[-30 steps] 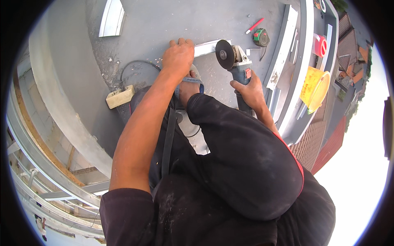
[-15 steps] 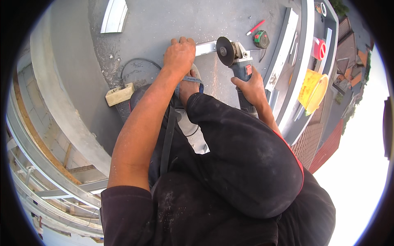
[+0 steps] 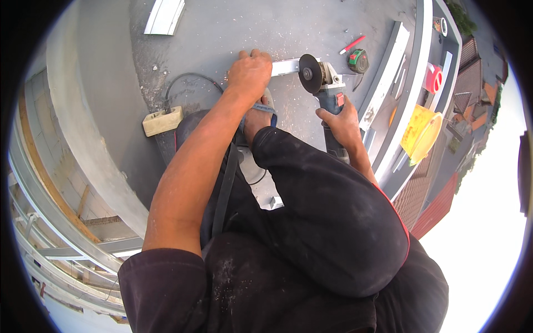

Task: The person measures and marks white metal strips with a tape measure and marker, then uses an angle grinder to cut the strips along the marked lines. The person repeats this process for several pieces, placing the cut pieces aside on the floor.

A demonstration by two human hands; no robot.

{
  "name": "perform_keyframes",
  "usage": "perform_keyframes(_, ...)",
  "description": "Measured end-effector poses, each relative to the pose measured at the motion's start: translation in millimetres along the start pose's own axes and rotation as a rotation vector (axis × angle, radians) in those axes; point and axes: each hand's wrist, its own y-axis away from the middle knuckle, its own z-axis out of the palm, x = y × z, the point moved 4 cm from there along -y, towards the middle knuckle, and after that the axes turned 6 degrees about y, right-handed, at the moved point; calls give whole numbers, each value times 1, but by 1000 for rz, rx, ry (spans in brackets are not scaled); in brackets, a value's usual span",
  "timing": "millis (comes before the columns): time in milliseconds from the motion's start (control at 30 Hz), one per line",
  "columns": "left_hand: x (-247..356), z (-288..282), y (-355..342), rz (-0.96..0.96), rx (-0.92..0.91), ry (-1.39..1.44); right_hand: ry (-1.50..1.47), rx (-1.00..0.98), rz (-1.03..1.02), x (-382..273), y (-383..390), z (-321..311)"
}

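Observation:
My left hand is closed over the near end of a silver metal profile, pressing it down on the grey floor beside my sandalled foot. In my right hand is an angle grinder, with my fingers wrapped round its body. The grinder's dark cutting disc stands upright at the right part of the profile. Whether the disc touches the metal cannot be made out. My left fingertips are partly hidden behind the knuckles.
A red marker and a green-black tape measure lie right of the grinder. A cream socket block with a black cable sits left. Another profile piece lies far left. Beyond the long metal profiles stands a yellow bucket.
The orange spark streaks below the disc have faded to scattered specks. The view has shifted slightly, and both hands keep their grips on the profile and the grinder.

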Motion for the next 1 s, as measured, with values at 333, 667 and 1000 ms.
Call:
perform_keyframes(333, -1, 1, -1, 2, 16, 1, -59, -27, 5, -8, -5, -4)
perform_keyframes(667, -1, 2, -1, -34, 31, 2, -66, -35, 21, -14, -4, -4)
perform_keyframes(1000, 0, 3, -1, -19, 65, -14, -31, -46, 13, -18, -9, -7)
